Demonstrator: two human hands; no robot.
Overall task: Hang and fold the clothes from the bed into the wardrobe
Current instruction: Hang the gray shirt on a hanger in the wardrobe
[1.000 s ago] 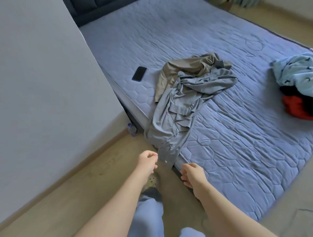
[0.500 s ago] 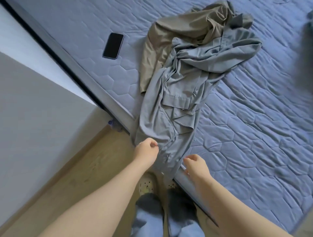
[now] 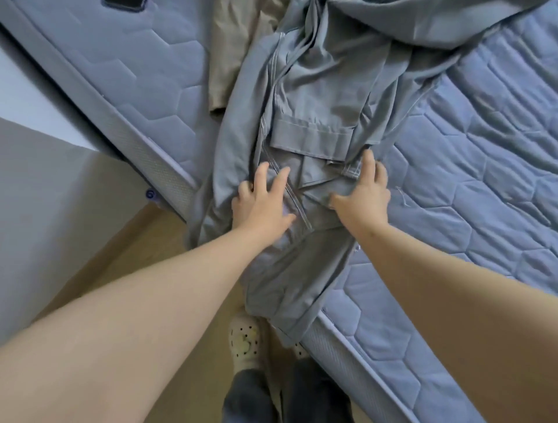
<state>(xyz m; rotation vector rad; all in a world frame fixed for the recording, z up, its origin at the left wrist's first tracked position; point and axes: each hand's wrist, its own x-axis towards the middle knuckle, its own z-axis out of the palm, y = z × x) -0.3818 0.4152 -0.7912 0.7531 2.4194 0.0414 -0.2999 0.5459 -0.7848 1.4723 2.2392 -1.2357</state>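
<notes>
So half a second ago my hands were down at the hem by the edge of the bed with the fingers curled in. Now both are further up the grey garment (image 3: 317,99) and I'm leaning in a lot closer. The phone (image 3: 122,3) that was sitting in plain view is down to a sliver at the very top of the frame. My left hand (image 3: 262,202) lies palm down on the cloth with the fingers spread wide, across a stitched seam, not gripping anything. My right hand (image 3: 363,193) is flat too, fingers straight and pointing up the bed, resting on a folded edge with the thumb stretched out to the left. Both are just pressing on the fabric, no pinch that I can see. The garment is on the bed (image 3: 483,181), near the side where I'm standing. Its long axis runs away from me: the near end droops over the mattress edge toward the floor (image 3: 145,256), right by my slipper (image 3: 244,341). The far end goes up and a bit right, where it bunches into a heap at the top of the frame. A flap with a stitched band lies across it just above my hands. A tan garment (image 3: 232,60) pokes out from under its left side.
</notes>
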